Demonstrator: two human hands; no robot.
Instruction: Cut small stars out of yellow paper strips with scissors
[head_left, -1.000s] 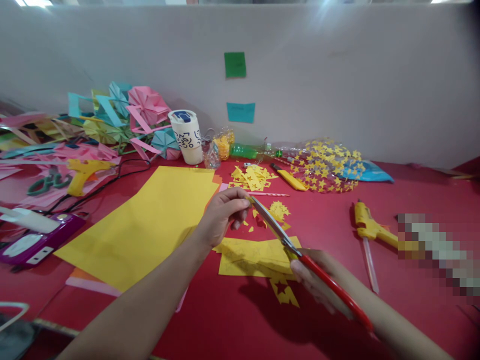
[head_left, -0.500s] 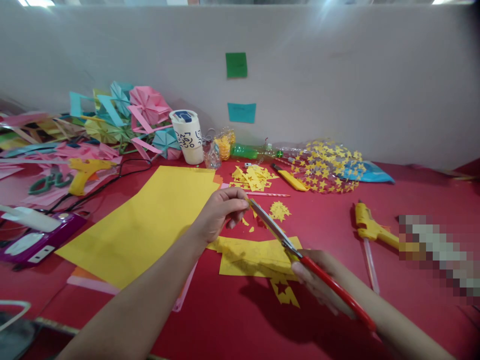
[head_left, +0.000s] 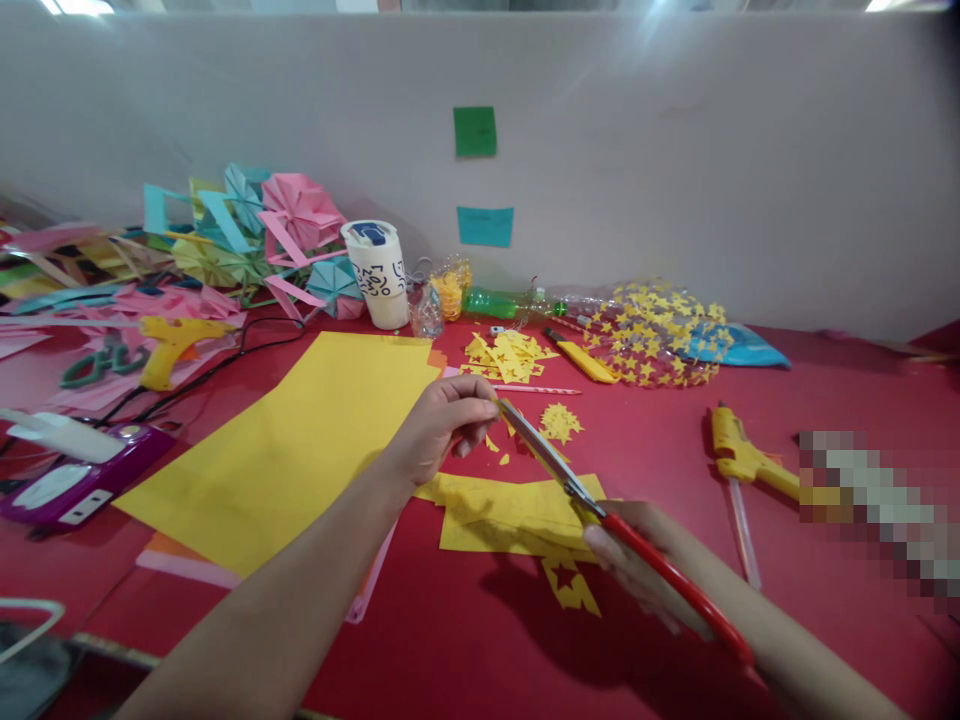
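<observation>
Little had moved since the earlier frame: the left forearm (head_left: 300, 600) had slid slightly left, with the hands almost unchanged. Red desk (head_left: 420, 640) lay under everything, a large yellow paper sheet (head_left: 285, 450) at left. From the near right, the right hand (head_left: 630, 570) had its fingers closed around long red-handled metal scissors (head_left: 615, 528), whose long axis ran to the far left over flat yellow paper strips (head_left: 517, 520). Their blade tips met the left hand (head_left: 450, 425), its thumb and forefinger pinched on a tiny yellow paper sliver (head_left: 500, 405), mostly hidden. That sliver sat right of the left fingers, far from the right ones, and left of the small yellow paper star pile (head_left: 560, 423).
</observation>
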